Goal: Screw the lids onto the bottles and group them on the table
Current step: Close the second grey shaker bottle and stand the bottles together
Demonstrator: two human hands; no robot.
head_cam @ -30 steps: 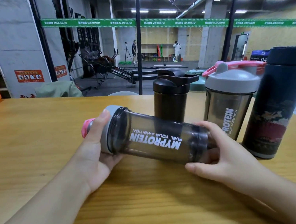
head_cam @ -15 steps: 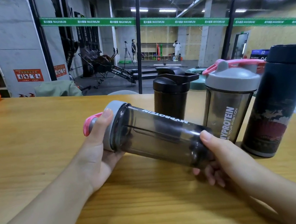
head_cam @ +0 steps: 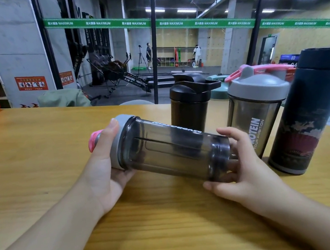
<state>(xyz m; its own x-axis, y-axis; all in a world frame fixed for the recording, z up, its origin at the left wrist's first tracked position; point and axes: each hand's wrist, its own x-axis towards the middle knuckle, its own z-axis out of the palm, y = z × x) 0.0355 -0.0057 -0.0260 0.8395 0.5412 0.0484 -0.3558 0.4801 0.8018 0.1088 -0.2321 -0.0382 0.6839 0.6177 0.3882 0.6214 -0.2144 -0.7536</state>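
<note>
Left hand (head_cam: 104,172) covering much of the held shaker's grey lid (head_cam: 121,122), right hand (head_cam: 239,169) hiding its base, upright shaker's lettering (head_cam: 256,132) being cut short behind the fingers, flask (head_cam: 307,112) running off the right edge, distant figures too small to tell.

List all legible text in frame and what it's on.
"MAXIMUM", repeated: green banner
"ROTEIN", "YOUR AMBITION", partly hidden: standing grey-lidded shaker
"AIR POWER": gym machine
"02": blue screen
Held shaker lettering: seen edge-on, unreadable
Red wall signs: too small
</note>
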